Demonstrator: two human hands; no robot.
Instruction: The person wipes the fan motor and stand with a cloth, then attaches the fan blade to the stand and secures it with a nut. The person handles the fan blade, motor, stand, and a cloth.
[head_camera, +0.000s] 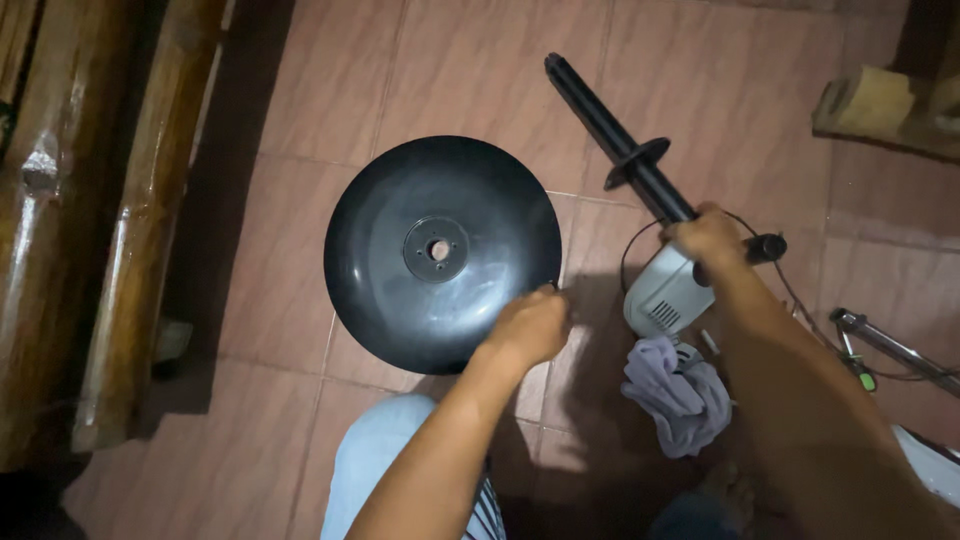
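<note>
The round black fan base (440, 252) is placed on the tiled floor (330, 90), with its central mounting hole facing upward. Its lower right rim is gripped by the left hand (528, 326), whose fingers are curled closed over the edge. The black stand pole (632, 155), fitted with a collar flange partway along, is held near its lower end by the right hand (712, 238), closed around the shaft; the pole is angled up and to the left. A grey-white motor housing (668, 292) is located just below the right hand, with a crumpled grey cloth (680, 392) beside it. Wooden furniture legs (130, 230) are seen at left.
</note>
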